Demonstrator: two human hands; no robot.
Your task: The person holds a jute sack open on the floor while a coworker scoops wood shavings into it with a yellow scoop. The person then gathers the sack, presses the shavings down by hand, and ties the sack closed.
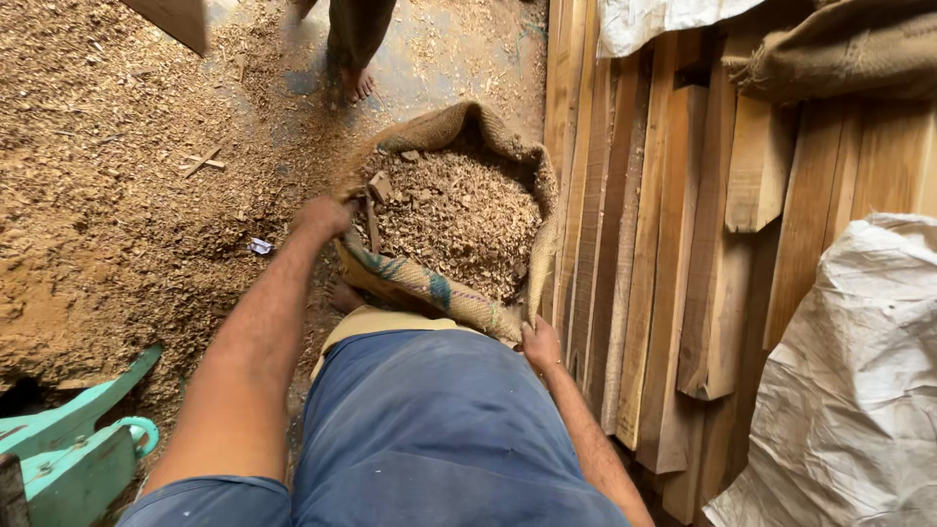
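Head view shows the left hand (322, 217) gripping the far left rim of a burlap sack (444, 288) full of wood chips (459, 220), the right hand (540, 344) pinching its near rim beside stacked planks (664, 263), the sack standing on the sawdust-strewn floor (107, 195).

**Blue work clothes, bare forearms**

The person wears a faded blue garment that fills the near middle of the view, its cloth dusty and lightly marked with pale smudges. A band of tan or cream fabric shows at its far edge, like a hem or waistband. On the near left, a short blue sleeve of the same cloth ends above the elbow, leaving the arm bare below it. The left hand (322, 217) and right hand (540, 344) are bare, with no gloves, rings or watch visible. One bare foot shows just beyond the tan band.
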